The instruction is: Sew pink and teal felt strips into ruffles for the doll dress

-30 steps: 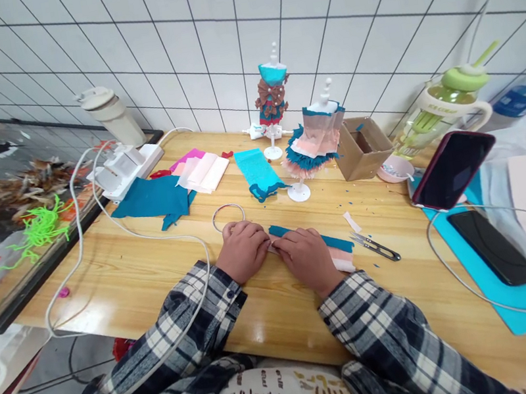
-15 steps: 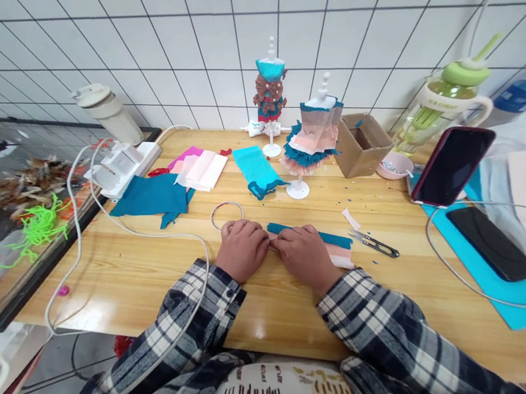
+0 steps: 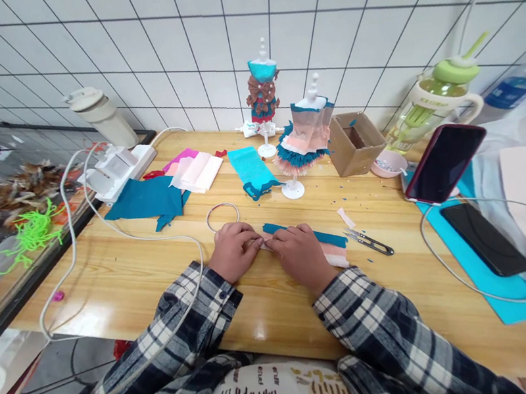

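Note:
My left hand (image 3: 236,251) is closed, with thumb and fingertips pinching the left end of a layered crepe paper strip (image 3: 332,238). Over the middle of that strip lies my right hand (image 3: 302,257), its fingers bent and gripping the same end close to the left fingertips. Teal, peach and white layers of the strip stick out on the right, flat on the table. Just beyond my left hand is a thin metal ring (image 3: 222,216). Thread snips (image 3: 370,242) rest to the right of the strip, near a small pink paper scrap (image 3: 345,218).
Two mini dress forms in paper dresses (image 3: 262,90) (image 3: 309,133) stand at the back beside a cardboard box (image 3: 357,142). Coloured paper sheets (image 3: 146,199) and a power strip (image 3: 122,172) lie left. A white cable (image 3: 150,238) crosses my left sleeve. Phones (image 3: 485,238) lie right.
The view has shifted slightly, moving the scene a little to the left. My left fingers have shifted slightly at the strip's end, where a bit of pale paper now shows between the hands.

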Tool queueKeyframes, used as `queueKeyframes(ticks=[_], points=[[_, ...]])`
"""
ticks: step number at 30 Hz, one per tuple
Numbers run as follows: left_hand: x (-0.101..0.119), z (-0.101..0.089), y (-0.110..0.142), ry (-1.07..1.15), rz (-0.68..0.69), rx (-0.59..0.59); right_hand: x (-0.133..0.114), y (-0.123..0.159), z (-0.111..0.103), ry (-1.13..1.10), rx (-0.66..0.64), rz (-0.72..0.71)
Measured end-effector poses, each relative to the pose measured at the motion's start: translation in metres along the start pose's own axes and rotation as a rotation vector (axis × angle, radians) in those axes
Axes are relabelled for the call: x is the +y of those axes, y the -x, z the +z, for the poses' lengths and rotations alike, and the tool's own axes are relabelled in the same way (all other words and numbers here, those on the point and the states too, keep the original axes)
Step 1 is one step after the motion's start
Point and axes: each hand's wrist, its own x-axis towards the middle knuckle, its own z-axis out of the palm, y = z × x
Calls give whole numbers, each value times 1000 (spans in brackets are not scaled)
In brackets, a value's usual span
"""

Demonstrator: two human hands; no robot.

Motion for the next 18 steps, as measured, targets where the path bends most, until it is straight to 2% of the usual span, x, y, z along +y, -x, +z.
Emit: queueKeyframes(ticks=[4, 8, 14, 18], points=[[6, -11, 4, -77, 35, 78, 0, 0, 0, 5, 9, -13], [19, -12, 19, -267, 202, 14, 2, 1, 3, 15, 30, -23], [29, 0, 35, -388, 149, -80, 1, 3, 3, -6, 31, -26], [24, -2, 33, -391, 155, -70, 6, 17, -4, -87, 124, -4]])
